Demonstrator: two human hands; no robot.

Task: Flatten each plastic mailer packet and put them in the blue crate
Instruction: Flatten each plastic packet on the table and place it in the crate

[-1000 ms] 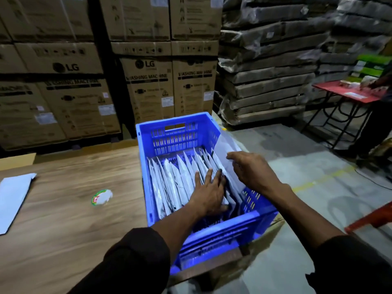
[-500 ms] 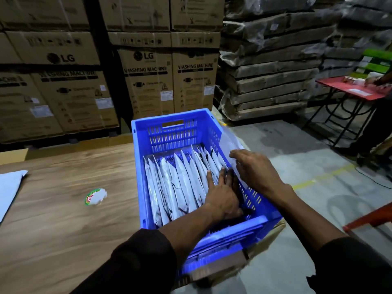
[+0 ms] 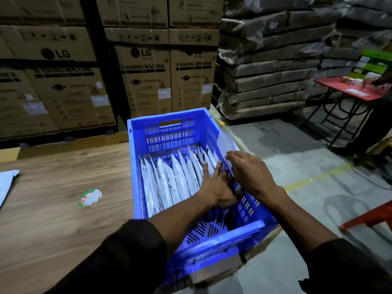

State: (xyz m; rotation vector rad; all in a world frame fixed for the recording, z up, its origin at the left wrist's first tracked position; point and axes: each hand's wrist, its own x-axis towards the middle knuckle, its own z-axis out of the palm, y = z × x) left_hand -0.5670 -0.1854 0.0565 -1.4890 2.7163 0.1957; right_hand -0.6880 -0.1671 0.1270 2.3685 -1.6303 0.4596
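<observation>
A blue crate (image 3: pixel 169 115) stands on the right end of a wooden table (image 3: pixel 53 219). Several flat grey-white mailer packets (image 3: pixel 169 179) stand on edge in a row inside it. My left hand (image 3: pixel 216 187) is inside the crate, its straight fingers pressing the right end of the row. My right hand (image 3: pixel 248 172) is over the crate's right wall, fingers bent over the top edge of a pale plastic mailer packet (image 3: pixel 226 141) that stands against that wall. Its thumb is hidden.
A round white label with a green-red rim (image 3: pixel 90 197) lies on the table, and a white envelope (image 3: pixel 6 183) sits at the left edge. Stacked cartons (image 3: pixel 146 81) stand behind. A red table (image 3: pixel 350 90), a person (image 3: pixel 377 115) and a red stool (image 3: pixel 371 217) are at right.
My left hand has slid right along the row towards the crate's right wall. The packet under my right hand has sunk lower against that wall.
</observation>
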